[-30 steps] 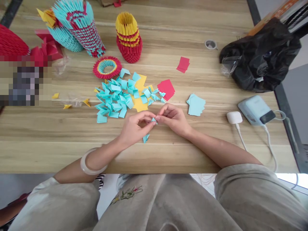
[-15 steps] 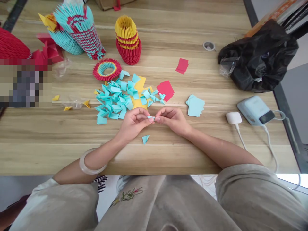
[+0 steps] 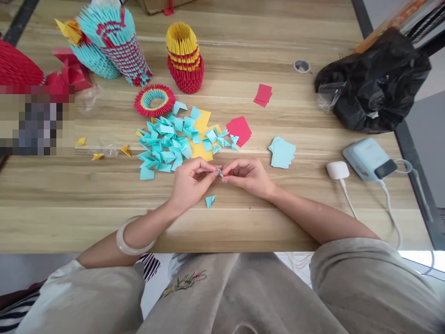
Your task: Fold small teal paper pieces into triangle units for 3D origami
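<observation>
Pinching bent, folded turquoise paper (image 3: 219, 172)

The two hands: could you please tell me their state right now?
Left hand: closed, pinching a small light-blue paper piece.
Right hand: at the same piece; whether gripping it cannot be told.

We are at a papercraft workspace: our pale wood-grained table (image 3: 225, 227) holds small folded turquoise paper pieces (image 3: 168, 154) at ten o'clock and a round red-and-yellow folded-paper vessel (image 3: 185, 60) at eleven.
</observation>
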The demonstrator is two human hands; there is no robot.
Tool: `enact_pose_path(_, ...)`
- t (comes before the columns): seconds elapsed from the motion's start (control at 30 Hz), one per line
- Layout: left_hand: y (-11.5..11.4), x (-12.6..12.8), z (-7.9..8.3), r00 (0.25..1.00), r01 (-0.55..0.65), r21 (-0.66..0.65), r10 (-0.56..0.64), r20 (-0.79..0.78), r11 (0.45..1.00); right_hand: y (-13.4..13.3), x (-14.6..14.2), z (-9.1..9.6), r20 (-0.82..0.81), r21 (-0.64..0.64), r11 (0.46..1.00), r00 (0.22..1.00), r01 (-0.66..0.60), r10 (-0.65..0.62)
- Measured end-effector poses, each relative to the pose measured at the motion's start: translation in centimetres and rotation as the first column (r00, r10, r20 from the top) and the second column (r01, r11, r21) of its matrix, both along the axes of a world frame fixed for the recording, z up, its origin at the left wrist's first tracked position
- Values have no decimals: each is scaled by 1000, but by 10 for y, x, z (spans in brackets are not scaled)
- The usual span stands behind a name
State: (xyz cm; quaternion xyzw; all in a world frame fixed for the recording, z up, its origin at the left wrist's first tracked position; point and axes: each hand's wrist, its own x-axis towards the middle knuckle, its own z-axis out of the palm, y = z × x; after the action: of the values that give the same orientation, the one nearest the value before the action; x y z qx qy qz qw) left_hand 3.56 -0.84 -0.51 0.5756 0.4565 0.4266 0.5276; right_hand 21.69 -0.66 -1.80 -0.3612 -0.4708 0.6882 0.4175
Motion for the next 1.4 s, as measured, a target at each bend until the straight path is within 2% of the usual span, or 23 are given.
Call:
enact_pose_path(0.17,-2,-2,-3,998,31,85,-26,-55,996,-2,-2,1,-19,64,998,1000,26,-25)
enact_pose_path(0.33,-4,-1,0,981,101,157,-73,-177,982,-3,-5,3,-28,41,996,997,74,-73)
enact_pose_path(0.57,-6,-3,6,968,147,136,-114,-226,980,-4,-5,4,-3,0,997,997,75,-75)
enact_pose_path(0.73,-4,-1,10,971,163,53,-150,-186,985,-5,-4,1,122,75,989,983,129,-138)
enact_pose_path(0.87,-2,0,11,976,162,23,-157,-154,987,-5,-4,-1,145,95,983,975,157,-170)
enact_pose_path(1.03,-3,-3,7,978,119,104,-99,-183,987,-5,-5,-1,131,72,989,981,133,-142)
enact_pose_path(1.2,-5,-5,6,979,129,228,-87,-185,965,-3,-4,-5,249,144,988,964,58,-93)
enact_pose_path(1.4,-3,-5,8,975,163,200,-126,-185,966,1,-4,-7,288,230,973,956,-15,-54)
